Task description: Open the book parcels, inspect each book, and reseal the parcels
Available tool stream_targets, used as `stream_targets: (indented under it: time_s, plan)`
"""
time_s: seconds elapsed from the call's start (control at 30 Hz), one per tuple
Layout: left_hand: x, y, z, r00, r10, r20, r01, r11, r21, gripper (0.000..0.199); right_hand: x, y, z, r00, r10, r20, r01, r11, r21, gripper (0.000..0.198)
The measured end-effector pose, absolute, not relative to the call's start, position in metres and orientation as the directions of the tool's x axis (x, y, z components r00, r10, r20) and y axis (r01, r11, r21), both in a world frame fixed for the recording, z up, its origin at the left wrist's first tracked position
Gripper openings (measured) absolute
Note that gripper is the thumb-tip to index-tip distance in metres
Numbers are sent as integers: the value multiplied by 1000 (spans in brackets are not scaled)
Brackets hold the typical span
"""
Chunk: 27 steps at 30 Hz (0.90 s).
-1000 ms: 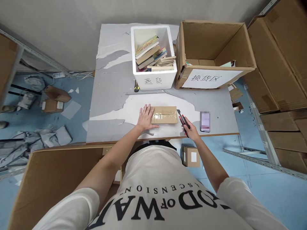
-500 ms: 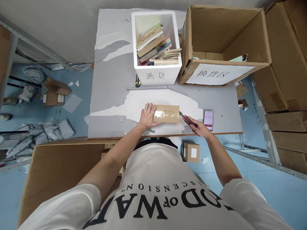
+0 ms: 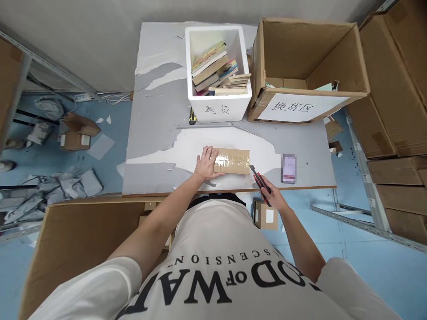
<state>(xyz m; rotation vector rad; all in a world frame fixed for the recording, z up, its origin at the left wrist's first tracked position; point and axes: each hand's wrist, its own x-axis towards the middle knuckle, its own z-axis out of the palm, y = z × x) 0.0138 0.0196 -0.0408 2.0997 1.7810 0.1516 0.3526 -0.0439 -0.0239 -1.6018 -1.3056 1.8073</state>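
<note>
Head view shows the box [image 3: 233, 161] lying flat on the white patch of the bench [image 3: 150, 133], near its front edge, with the left hand [image 3: 205, 163] laid over its left end, fingers outstretched rather than curled round it and the thumb along the near side. Fingers of the right hand [image 3: 271, 193] are closed around the knife [image 3: 261, 185], its blade pointing at the box's near right corner, though contact is too small to tell. Beyond the box stand the white bin [image 3: 218, 111] of books [image 3: 208, 66] and the carton [image 3: 302, 106], while the phone [image 3: 288, 169] lies to the right.
</note>
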Motion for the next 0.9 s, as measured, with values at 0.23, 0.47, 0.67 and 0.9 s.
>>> stream_targets:
  time_s: [0.23,0.47,0.67,0.9]
  plan:
    - [13,22,-47,203,976,-85,891,-148,428,115,359,-81,-43,-141,836,-530,263,-485,-834,79]
    - [3,22,-44,123,991,-43,754,-65,654,73,327,-50,-53,113,915,-387,46,-394,-918,61]
    - [-28,51,-60,-233,929,-286,344,354,870,52,279,-27,-56,79,900,-429,-187,-409,-893,47]
    - [-36,40,-56,-97,875,-474,-112,463,879,49,275,-14,-59,88,909,-408,-251,-376,-892,48]
